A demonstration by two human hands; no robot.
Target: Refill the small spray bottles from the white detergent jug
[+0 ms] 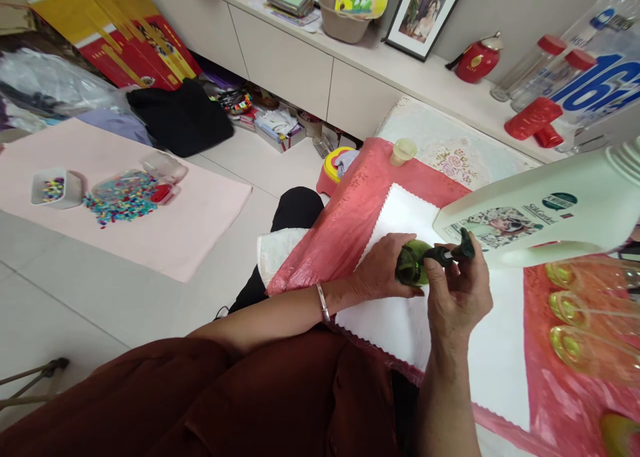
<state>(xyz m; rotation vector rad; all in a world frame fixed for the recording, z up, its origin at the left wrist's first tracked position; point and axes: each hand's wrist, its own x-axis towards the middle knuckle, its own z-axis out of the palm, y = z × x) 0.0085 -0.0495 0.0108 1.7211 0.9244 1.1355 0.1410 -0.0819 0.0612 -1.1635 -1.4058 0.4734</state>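
Note:
My left hand (377,267) is wrapped round a green see-through bottle (413,265) above a white cloth (400,337) with a zigzag edge. Fingers of my right hand (460,300) close on a dark green pump top (466,245) at the bottle's mouth. I cannot tell whether the pump is screwed on or loose. Just beyond my right hand a large pale green jug (540,210) with a label stands on the cloth. Further right are several clear bottles (570,308) with yellow-green liquid at the bottom.
A red plastic cover (345,244) lies over the table, with a small pale cup (403,152) near its far edge. To the left, a pink sheet (200,224) carries a white box (56,189) and scattered coloured pieces (120,200). A low cabinet (280,40) runs along the back.

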